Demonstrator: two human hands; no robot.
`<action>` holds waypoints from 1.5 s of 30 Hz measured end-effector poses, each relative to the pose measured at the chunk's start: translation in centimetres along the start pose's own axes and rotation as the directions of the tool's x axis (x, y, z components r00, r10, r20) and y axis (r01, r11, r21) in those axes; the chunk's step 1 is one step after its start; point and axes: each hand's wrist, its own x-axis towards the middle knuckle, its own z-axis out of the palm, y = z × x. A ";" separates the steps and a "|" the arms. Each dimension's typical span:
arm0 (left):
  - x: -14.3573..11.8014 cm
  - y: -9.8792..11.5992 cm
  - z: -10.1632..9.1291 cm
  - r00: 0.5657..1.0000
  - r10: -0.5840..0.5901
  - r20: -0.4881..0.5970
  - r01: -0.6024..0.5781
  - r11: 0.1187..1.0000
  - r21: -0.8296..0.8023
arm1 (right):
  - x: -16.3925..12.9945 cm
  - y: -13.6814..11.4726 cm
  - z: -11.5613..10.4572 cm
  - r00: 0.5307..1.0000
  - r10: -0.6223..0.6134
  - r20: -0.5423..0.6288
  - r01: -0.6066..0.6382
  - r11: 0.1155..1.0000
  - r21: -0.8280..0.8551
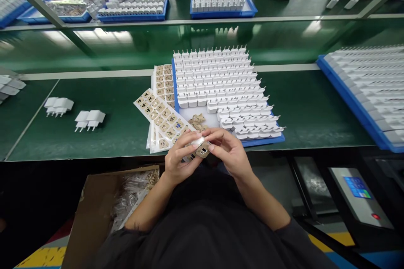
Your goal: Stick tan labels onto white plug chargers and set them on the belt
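Both my hands meet at the near edge of the green bench. My left hand [179, 157] and my right hand [227, 151] together pinch a small white charger plug [202, 148] whose tan end face points at me. Just beyond them lies a blue tray [263, 141] filled with several rows of white charger plugs [217, 82], and a few tan parts [198, 121] lie loose in its empty near corner. Sheets of tan stickers [159, 113] fan out on the bench left of the tray, one sheet running under my left fingers.
Two pairs of white plugs [90, 118] [59, 105] lie on the bench to the left. Another blue tray of plugs [368, 86] sits at right. Across the raised shelf, other people's hands work beside more trays [221, 0]. A cardboard box [94, 214] and a machine panel [358, 195] sit below.
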 end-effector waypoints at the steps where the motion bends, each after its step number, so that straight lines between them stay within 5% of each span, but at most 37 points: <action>1: -0.1 0.0 0.0 1.000 -0.013 0.007 0.013 1.000 -0.024 | 0.2 -0.2 -0.3 1.000 -0.021 0.021 0.022 0.998 -0.063; 5: -0.8 0.0 -0.2 0.996 -0.088 0.013 0.089 0.991 -0.099 | 0.7 -1.0 -0.7 0.967 -0.250 0.054 0.252 0.900 -0.357; 9: -1.5 0.0 -0.5 0.963 -0.268 -0.012 0.261 0.947 -0.187 | 0.6 -1.1 -0.7 0.858 -0.461 0.228 0.513 0.745 -0.426; 14: -1.8 -0.5 -1.6 0.910 -0.409 -0.065 0.402 0.911 -0.096 | 1.8 -0.6 -1.4 0.902 -0.432 -0.013 0.349 0.746 -0.568; 19: -1.2 -1.5 -4.9 0.903 -0.386 -0.187 0.424 0.872 0.246 | 4.0 0.3 -2.1 0.941 -0.300 0.157 0.233 0.237 -0.943; 22: -0.9 -3.6 -8.5 0.870 -0.391 -0.301 0.492 0.724 0.483 | 4.2 0.9 -2.3 0.918 -0.334 0.214 0.266 0.118 -0.957; 28: -0.1 -10.5 -17.3 0.805 -0.458 -0.377 0.514 0.221 0.829 | 3.4 1.1 -2.1 0.888 -0.371 0.272 0.353 0.173 -0.919; 33: -0.1 -14.1 -21.4 0.781 -0.506 -0.368 0.474 0.095 0.875 | 2.7 0.5 -1.7 0.884 -0.378 0.275 0.372 0.214 -0.903; 39: -0.7 -14.4 -21.3 0.800 -0.444 -0.403 0.505 0.136 0.852 | 2.5 0.5 -2.6 0.903 -0.359 0.237 0.320 0.191 -0.928; 42: 0.1 -12.3 -18.0 0.873 -0.417 -0.255 0.417 0.364 0.833 | 2.1 1.1 -2.0 0.902 -0.306 0.304 0.394 0.299 -0.869; 45: 0.9 -8.7 -13.1 0.934 -0.356 0.044 0.221 0.669 0.710 | 1.5 2.0 -0.8 0.909 -0.219 0.354 0.415 0.406 -0.814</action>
